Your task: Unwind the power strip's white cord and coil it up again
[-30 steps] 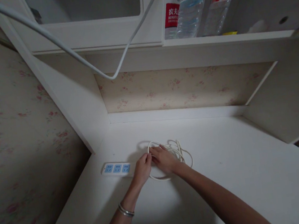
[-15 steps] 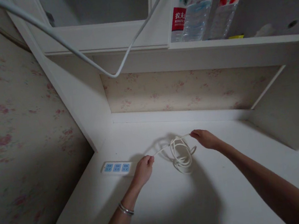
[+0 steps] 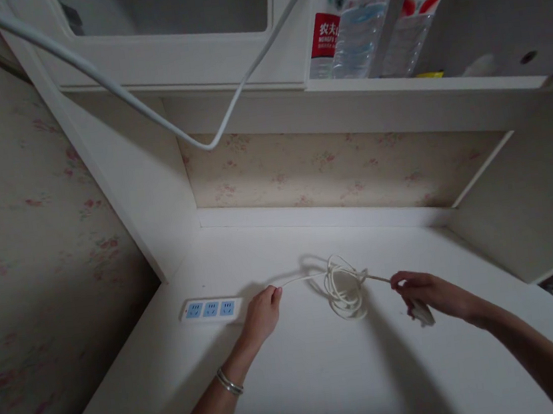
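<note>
A white power cord [image 3: 346, 290] hangs in a loose, tangled bundle between my two hands, above the white desk. My left hand [image 3: 263, 311] is closed on the cord to the left of the tangle, beside the power strip [image 3: 212, 309]. That strip lies flat on the desk and has three blue outlets. On the right, my right hand [image 3: 425, 293] pinches the cord's other stretch. A pale piece, seemingly the plug [image 3: 423, 313], shows under its fingers, partly covered by them.
The white desk [image 3: 297, 372] has a low ledge at the back and a side panel at left. Overhead, a shelf [image 3: 423, 85] bears plastic bottles [image 3: 358, 29]. A thick grey-white cable [image 3: 206, 146] droops in front of the cabinet. Floral wallpaper [image 3: 36, 263] covers the left wall.
My right hand has moved right and toward me, drawing the cord out, and the pale piece now shows beneath it. The tangle has shifted slightly right. My left hand has barely moved.
</note>
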`<act>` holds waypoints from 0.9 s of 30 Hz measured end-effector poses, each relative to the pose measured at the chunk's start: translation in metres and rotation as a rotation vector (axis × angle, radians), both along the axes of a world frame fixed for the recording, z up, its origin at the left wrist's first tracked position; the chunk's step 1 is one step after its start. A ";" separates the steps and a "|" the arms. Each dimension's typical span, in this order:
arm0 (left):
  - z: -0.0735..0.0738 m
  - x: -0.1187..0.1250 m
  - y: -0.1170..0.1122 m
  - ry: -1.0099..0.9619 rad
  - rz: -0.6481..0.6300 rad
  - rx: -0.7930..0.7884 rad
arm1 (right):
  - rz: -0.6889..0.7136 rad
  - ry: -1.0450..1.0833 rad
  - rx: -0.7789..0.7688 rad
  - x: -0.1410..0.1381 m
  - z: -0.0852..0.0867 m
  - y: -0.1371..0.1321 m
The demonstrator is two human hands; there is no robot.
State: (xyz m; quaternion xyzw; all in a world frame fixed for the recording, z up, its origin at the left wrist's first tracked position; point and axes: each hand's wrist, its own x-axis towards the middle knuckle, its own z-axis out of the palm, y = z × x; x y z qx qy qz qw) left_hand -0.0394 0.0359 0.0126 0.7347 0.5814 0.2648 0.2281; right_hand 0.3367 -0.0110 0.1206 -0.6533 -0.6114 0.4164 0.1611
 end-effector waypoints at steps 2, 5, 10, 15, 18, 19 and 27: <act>0.001 0.000 0.002 0.008 0.018 -0.014 | 0.209 -0.038 0.009 -0.027 0.015 -0.018; 0.004 0.003 0.007 0.016 0.023 -0.024 | 0.479 -0.155 0.026 -0.069 0.023 -0.037; 0.016 0.003 0.005 0.069 -0.035 0.004 | 0.472 -0.650 0.330 -0.123 -0.012 -0.036; 0.027 -0.019 -0.003 0.181 -0.093 0.039 | 0.387 -0.646 0.441 -0.155 -0.026 -0.012; 0.027 -0.032 -0.005 0.235 -0.110 0.021 | 0.300 -0.438 0.355 -0.173 -0.025 0.004; 0.027 -0.034 -0.006 0.247 -0.113 0.014 | 0.270 -0.313 0.290 -0.180 -0.027 0.010; 0.020 -0.019 -0.007 0.248 -0.074 -0.029 | 0.180 0.441 0.020 -0.248 -0.061 0.045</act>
